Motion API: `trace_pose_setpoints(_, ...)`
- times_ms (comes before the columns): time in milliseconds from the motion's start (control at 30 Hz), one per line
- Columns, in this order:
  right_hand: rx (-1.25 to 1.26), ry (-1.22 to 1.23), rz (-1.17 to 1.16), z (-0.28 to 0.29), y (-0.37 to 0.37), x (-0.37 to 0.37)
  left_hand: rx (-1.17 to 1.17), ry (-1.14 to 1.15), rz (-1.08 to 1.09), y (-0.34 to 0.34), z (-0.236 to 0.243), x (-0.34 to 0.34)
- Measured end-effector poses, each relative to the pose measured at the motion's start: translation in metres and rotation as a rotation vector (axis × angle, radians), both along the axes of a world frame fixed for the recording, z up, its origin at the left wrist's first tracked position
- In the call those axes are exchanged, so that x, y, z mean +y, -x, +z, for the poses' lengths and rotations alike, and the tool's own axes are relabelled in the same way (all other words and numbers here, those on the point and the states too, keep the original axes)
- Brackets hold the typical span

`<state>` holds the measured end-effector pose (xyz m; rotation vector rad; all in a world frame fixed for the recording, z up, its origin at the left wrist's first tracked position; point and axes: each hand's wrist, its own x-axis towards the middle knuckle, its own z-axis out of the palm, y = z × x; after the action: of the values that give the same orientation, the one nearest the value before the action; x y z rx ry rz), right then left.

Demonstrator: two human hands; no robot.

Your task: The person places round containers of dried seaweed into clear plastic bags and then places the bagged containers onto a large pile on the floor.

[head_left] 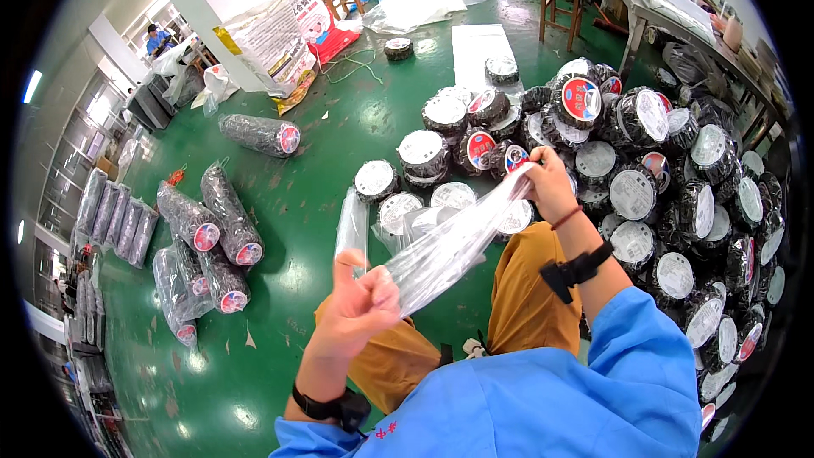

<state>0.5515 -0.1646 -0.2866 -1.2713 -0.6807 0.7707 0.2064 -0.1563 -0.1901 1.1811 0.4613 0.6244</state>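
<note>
My left hand is closed on the lower end of a clear plastic bag, held stretched diagonally above my lap. My right hand pinches its upper end. Another clear plastic sleeve extends behind my left hand, partly hidden by it. Just beyond, round black-wrapped packs with white or red labels are heaped in front of me and along my right side.
Long bagged rolls lie on the green floor at left, with upright ones beyond. A pillar, printed sacks, a white board, a stool and a table stand or lie farther back. A person is far left.
</note>
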Motion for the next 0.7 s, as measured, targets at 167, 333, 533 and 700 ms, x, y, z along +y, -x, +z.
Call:
trace_pose_setpoints(167, 0.268, 0.272, 0.809, 0.051, 0.086, -0.023, 1.131, -1.064, 0.528, 0.035, -0.046, 0.123)
trace_pose_setpoints(333, -1.482, 0.172, 0.643, 0.079, 0.059, 0.028, 1.506, -1.657, 0.408, 0.034, -0.026, 0.127)
trace_pose_setpoints(533, -1.61, 0.525, -0.155, 0.026, 0.003, 0.026, 1.122, -1.575, 0.462, -0.044, -0.023, 0.082)
trace_pose_setpoints(700, -1.324, 0.397, 0.672, 0.04, 0.058, 0.059, 1.283, -1.464, -0.262, 0.07, -0.071, 0.13)
